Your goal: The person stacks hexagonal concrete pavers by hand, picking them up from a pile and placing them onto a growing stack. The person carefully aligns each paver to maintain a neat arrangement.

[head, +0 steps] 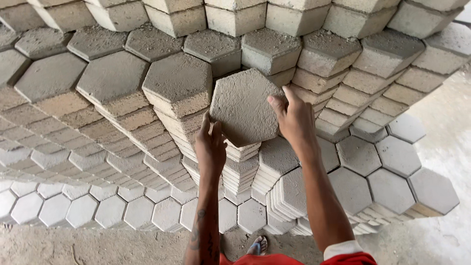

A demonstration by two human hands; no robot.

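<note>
A grey hexagonal concrete paver (pixel 244 106) is held up over a tall stack of the same pavers (pixel 240 167). My left hand (pixel 210 145) grips its lower left edge from underneath. My right hand (pixel 293 119) holds its right edge, thumb on the top face. The paver sits tilted, its rough top face toward me. Beside it on the left stands another stack topped by a hexagonal paver (pixel 178 81).
Stacks of hexagonal pavers (pixel 113 78) fill the view in stepped rows, lower ones (pixel 392 181) at the right and front. Sandy ground (pixel 98 245) lies in front. My foot in a sandal (pixel 258 244) shows below, with red clothing.
</note>
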